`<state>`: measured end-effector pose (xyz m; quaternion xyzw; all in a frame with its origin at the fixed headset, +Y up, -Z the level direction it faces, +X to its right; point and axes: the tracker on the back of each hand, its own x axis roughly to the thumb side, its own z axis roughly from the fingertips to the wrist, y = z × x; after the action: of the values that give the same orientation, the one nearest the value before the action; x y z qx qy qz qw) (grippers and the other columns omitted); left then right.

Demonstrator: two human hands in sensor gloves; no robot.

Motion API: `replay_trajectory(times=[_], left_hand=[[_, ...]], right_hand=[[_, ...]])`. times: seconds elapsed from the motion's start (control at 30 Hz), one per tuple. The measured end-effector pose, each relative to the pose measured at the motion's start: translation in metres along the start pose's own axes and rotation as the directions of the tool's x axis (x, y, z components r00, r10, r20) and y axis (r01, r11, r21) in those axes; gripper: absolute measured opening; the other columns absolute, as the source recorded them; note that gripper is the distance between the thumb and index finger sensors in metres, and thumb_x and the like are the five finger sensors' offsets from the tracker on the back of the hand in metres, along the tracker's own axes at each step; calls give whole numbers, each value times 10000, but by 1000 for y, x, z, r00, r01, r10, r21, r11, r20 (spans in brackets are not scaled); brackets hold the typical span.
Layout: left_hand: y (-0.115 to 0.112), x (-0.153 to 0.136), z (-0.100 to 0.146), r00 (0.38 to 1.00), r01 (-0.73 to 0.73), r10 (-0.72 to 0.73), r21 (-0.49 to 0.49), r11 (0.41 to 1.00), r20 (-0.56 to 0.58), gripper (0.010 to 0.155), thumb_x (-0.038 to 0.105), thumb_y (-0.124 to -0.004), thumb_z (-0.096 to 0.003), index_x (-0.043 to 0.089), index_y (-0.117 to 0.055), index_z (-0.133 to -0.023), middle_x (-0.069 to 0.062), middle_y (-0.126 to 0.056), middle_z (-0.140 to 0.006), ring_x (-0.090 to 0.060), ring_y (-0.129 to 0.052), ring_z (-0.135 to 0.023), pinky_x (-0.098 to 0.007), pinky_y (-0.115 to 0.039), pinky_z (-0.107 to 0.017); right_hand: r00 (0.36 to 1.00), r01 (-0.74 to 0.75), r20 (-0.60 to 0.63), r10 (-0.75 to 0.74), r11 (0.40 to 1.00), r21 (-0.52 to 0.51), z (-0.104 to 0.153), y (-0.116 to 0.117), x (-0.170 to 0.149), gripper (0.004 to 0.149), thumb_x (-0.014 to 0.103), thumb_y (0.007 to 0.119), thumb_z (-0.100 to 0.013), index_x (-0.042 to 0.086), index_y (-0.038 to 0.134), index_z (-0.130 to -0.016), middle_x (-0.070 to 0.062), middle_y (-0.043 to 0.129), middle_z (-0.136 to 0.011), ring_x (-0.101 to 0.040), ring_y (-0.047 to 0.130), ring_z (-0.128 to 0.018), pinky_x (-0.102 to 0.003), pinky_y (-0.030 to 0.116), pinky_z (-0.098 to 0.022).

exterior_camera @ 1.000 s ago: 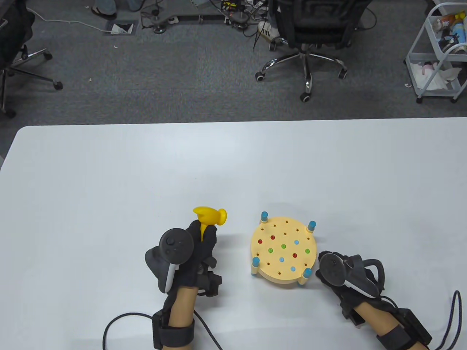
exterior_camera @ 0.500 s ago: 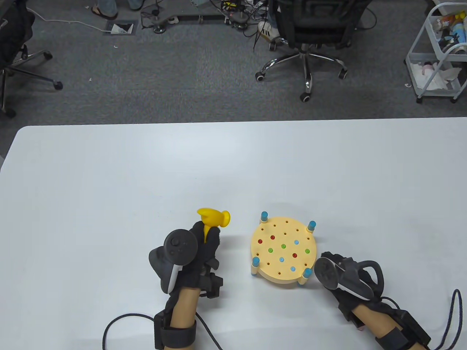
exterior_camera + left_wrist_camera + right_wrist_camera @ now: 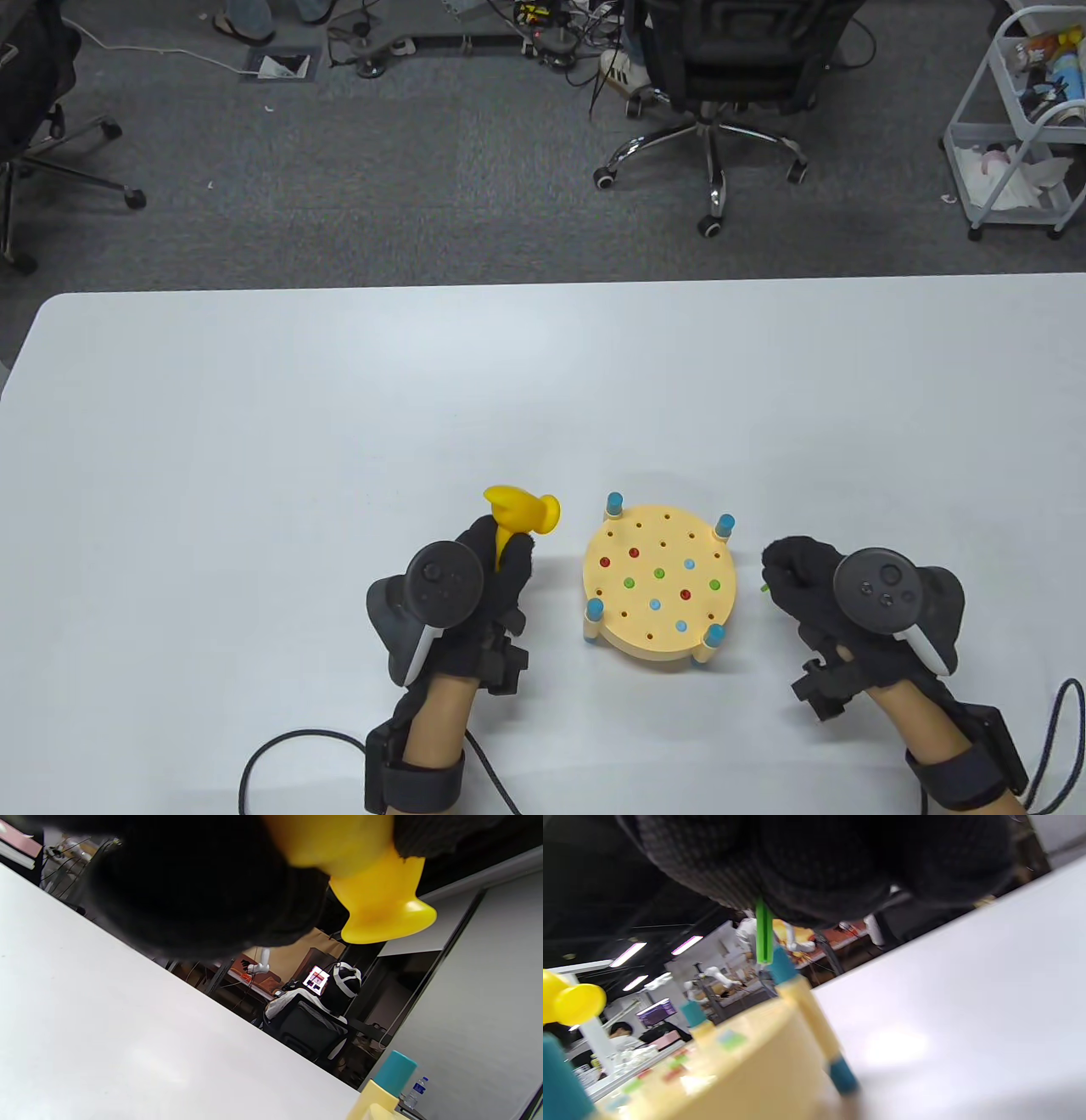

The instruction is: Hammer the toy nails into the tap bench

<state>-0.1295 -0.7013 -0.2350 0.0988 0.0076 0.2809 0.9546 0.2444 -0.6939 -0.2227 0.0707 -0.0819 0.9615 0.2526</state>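
Only the right wrist view shows the right hand [image 3: 814, 586] pinching a thin green nail [image 3: 763, 931]. The left hand [image 3: 484, 586] grips a smooth yellow hammer [image 3: 522, 509] beside the round, probably wooden bench [image 3: 657, 586].

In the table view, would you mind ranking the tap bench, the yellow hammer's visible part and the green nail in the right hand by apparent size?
1. tap bench: largest by far.
2. yellow hammer: only its head and a bit of handle show above the left hand.
3. green nail: a tiny sliver at the right hand, mostly hidden.

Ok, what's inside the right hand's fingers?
A green nail sticks down from the right hand beside the tap bench; its head is hidden in the glove.
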Motion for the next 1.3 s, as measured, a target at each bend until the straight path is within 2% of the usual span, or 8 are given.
replay_trajectory(times=[0.1,0.23,0.33,0.5,0.63,0.7,1.0,1.3], left_hand=[[0,8,2,998,41,-41,3,999,44,626,587,-684,-355,167,-856,-786,-106,-1030,-427,-230,-1012,-122,-339,-816,-106],[-3,11,3,996,58,-58,-4,998,68,624,592,-678,-358,168,-863,-776,-104,-1031,-415,-228,-1000,-96,-333,-810,-91],[-5,9,1,997,46,-45,-27,999,64,624,592,-676,-360,168,-860,-779,-104,-1031,-416,-230,-998,-98,-335,-809,-93],[-5,8,0,998,30,-28,-39,999,62,626,590,-677,-360,165,-861,-780,-107,-1030,-418,-233,-997,-100,-336,-808,-95],[-6,13,1,995,61,-58,-36,997,85,625,592,-674,-361,169,-859,-782,-106,-1030,-422,-232,-999,-103,-336,-809,-97],[-7,14,1,994,69,-65,-39,997,89,626,591,-673,-361,168,-858,-784,-105,-1030,-423,-232,-999,-105,-336,-809,-98],[-5,14,1,995,60,-56,-49,997,82,627,590,-672,-363,167,-856,-788,-108,-1029,-428,-235,-999,-110,-339,-809,-102],[-5,15,1,994,66,-61,-58,996,85,627,589,-672,-364,167,-855,-789,-109,-1028,-431,-236,-1000,-114,-340,-809,-105]], right_hand=[[989,-111,102,107,993,35,-18,4,40,412,369,765,-402,188,815,-769,-41,942,-593,-54,951,-264,-307,877,-297],[940,-291,211,268,953,87,-47,25,84,414,373,767,-398,198,813,-770,-32,941,-600,-60,955,-273,-308,876,-304],[908,-384,242,343,911,152,-62,37,97,414,374,772,-402,207,807,-779,-28,939,-616,-65,960,-288,-307,874,-314],[880,-465,248,405,838,284,-79,51,101,416,370,788,-389,210,813,-773,-24,947,-619,-68,970,-286,-305,878,-306],[921,-388,198,336,843,374,-90,51,101,415,362,796,-389,208,813,-774,-31,949,-628,-76,975,-286,-306,877,-304],[919,-393,192,344,827,402,-94,54,101,411,358,802,-387,207,813,-769,-34,951,-629,-82,978,-285,-307,877,-301],[833,-553,238,500,733,397,-96,67,108,400,360,812,-379,215,822,-752,-27,958,-624,-84,981,-274,-305,877,-290],[808,-588,247,535,710,388,-96,74,109,398,362,813,-379,218,823,-750,-23,961,-622,-83,983,-273,-303,878,-288]])
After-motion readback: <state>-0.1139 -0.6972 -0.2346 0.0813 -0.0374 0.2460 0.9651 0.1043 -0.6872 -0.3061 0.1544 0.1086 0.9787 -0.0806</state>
